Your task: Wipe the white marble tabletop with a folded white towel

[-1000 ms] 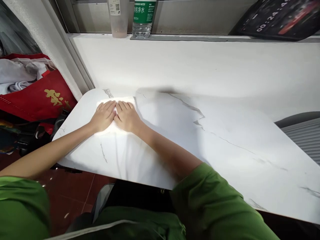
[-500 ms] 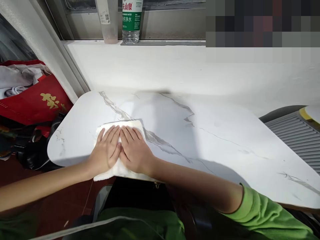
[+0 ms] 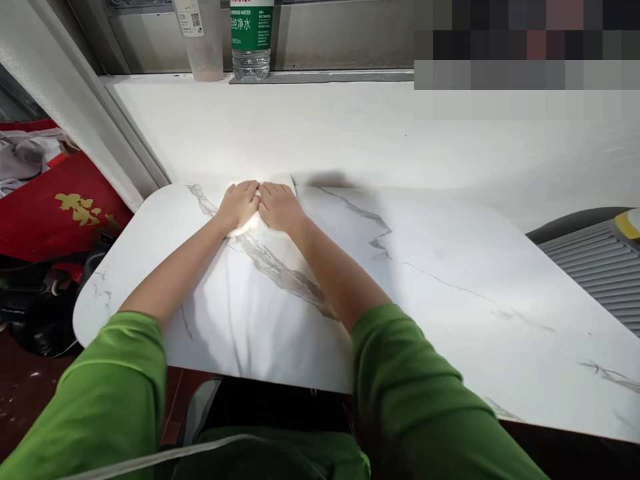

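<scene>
A white cloth (image 3: 251, 224) lies on a white marble-patterned table (image 3: 450, 240), against its back edge where it meets the wall. My left hand (image 3: 241, 205) presses flat on the cloth, fingers stretched forward. Beside it, my right hand (image 3: 280, 205) also rests flat on the cloth, its thumb side touching the left hand. Both hands cover most of the cloth; only its lower edge and a far corner show. Neither hand is curled round it.
On the ledge above stand a clear plastic cup (image 3: 203, 57) and a green-labelled water bottle (image 3: 251, 47). A red bag (image 3: 75, 207) with cloth items sits left, near black bags (image 3: 40, 320). At right is a grey ribbed object (image 3: 595, 267) beyond the table edge.
Both hands have slid the cloth forward, from the table's near edge to its back edge by the wall. My arms are now stretched out, and the view has shifted slightly.
</scene>
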The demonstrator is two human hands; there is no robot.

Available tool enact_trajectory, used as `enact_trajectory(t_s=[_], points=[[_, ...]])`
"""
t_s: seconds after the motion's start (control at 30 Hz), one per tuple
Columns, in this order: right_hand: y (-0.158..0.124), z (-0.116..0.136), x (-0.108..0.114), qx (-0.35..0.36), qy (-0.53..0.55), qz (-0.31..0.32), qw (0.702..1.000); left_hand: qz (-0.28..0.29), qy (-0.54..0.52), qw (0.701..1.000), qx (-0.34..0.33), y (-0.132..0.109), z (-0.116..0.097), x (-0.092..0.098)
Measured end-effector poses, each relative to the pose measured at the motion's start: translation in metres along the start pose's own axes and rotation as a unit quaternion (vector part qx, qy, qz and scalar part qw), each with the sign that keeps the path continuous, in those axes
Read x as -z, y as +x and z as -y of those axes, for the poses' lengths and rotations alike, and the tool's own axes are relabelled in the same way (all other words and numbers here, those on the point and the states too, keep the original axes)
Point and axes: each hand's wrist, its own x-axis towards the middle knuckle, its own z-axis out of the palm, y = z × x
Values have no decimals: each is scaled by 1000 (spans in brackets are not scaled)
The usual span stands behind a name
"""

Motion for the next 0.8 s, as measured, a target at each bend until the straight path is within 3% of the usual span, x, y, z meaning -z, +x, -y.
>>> enact_trajectory(t_s=[0.13, 0.37, 0.47, 0.7, 0.8], points=[[5, -13, -2, -16, 5, -10, 1000, -4, -4, 1000, -6, 15, -2, -4], [-32, -13, 5, -5, -2, -13, 1000, 16, -8, 1000, -6, -8, -23, -8], [-71, -9, 18, 13, -17, -10, 1000, 19, -9, 999, -28, -36, -46, -10], [-199, 20, 56, 59, -30, 6, 998, -2, -12, 995, -99, -140, -119, -9], [-237, 29, 67, 44, -40, 20, 998, 5, -15, 990, -142, -164, -140, -7]])
